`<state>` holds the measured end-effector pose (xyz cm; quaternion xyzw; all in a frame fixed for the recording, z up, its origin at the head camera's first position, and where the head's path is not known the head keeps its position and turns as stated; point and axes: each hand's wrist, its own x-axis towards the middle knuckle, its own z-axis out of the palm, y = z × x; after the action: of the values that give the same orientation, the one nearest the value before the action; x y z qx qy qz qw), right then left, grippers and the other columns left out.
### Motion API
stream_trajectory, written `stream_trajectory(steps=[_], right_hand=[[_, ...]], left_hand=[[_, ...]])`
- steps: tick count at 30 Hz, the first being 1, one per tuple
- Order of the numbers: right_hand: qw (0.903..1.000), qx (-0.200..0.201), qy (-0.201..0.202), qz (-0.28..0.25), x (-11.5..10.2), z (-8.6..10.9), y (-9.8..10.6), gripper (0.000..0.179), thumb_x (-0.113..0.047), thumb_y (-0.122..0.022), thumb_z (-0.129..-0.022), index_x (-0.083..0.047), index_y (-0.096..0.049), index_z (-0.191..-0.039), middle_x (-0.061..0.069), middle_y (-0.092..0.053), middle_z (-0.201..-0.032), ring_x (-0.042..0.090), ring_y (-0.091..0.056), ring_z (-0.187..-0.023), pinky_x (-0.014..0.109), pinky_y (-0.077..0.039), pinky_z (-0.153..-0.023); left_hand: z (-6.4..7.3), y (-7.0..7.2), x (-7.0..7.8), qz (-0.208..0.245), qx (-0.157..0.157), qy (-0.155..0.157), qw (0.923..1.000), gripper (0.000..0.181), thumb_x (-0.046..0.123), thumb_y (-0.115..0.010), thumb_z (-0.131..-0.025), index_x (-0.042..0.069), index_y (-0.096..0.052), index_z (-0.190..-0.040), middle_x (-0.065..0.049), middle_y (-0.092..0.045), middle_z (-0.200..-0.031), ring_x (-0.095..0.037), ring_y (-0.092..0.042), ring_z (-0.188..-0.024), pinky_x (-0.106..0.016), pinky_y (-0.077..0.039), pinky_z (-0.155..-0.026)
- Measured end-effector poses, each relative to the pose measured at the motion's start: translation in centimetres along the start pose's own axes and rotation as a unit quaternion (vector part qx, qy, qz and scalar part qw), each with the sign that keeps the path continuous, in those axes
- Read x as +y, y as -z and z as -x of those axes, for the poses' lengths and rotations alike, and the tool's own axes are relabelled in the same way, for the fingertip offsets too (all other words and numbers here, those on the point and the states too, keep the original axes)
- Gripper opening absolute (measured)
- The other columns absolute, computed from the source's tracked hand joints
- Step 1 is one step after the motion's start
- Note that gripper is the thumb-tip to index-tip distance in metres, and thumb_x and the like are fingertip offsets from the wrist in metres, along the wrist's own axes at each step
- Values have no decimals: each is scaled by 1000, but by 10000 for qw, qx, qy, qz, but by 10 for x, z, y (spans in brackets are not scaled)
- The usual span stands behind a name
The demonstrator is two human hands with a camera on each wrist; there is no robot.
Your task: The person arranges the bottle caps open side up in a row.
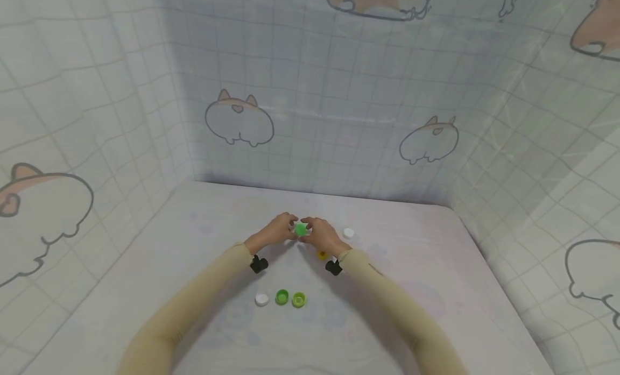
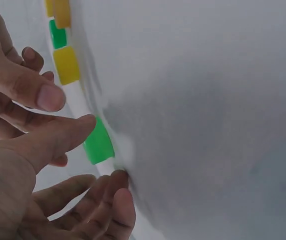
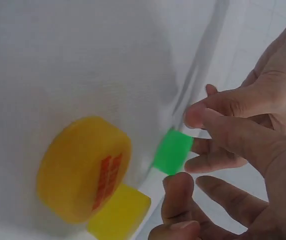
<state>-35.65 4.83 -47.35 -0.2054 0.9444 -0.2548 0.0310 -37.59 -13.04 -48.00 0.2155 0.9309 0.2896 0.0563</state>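
Observation:
A bright green bottle cap lies on the cloth between my two hands, toward the back. My left hand reaches in from its left, thumb and fingers spread apart; in the left wrist view the thumb tip overlaps the upper edge of the green cap. From the other side comes my right hand, its thumb and fingers also apart beside the green cap. A yellow cap with red print lies below the right wrist, in front of a second yellow piece.
A white cap lies right of the right hand. Nearer me, a white cap, a green cap and a yellow-green cap form a row. Patterned cloth walls enclose the back and sides.

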Motion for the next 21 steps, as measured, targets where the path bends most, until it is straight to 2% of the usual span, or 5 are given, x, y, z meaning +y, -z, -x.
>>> stream_trajectory(steps=[6, 10, 16, 21], right_hand=[[9999, 44, -106, -86, 3, -5, -7, 47, -21, -73, -87, -2, -59, -128, 13, -67, -114, 23, -64, -101, 37, -52, -86], [9998, 109, -155, -41, 5, -9, -12, 35, -21, -70, -89, -5, -65, -120, 8, -69, -110, 19, -64, -98, 33, -52, -84], [9995, 157, -290, 4, 5, -10, -15, 31, -23, -69, -90, -7, -67, -117, 8, -70, -109, 20, -65, -97, 34, -52, -83], [9995, 200, -220, -51, 5, -9, -14, 30, -22, -70, -89, -6, -68, -114, 7, -71, -106, 20, -65, -95, 34, -52, -81]], left_hand=[[-4, -4, -3, 315, 4, -32, 9995, 40, 6, -72, -83, -8, -63, -119, -16, -63, -103, -23, -61, -91, -31, -53, -76], [-4, -5, -4, 471, 15, -72, 9989, 30, 3, -72, -82, -6, -68, -110, -15, -67, -101, -21, -62, -87, -27, -52, -69], [-2, -5, -7, 653, -17, -116, 9978, 30, 3, -73, -83, -7, -68, -111, -18, -70, -105, -20, -65, -89, -26, -54, -69], [-1, -3, -8, 715, -71, -237, 9971, 27, 3, -74, -82, -5, -70, -108, -15, -71, -101, -19, -65, -88, -27, -54, -69]])
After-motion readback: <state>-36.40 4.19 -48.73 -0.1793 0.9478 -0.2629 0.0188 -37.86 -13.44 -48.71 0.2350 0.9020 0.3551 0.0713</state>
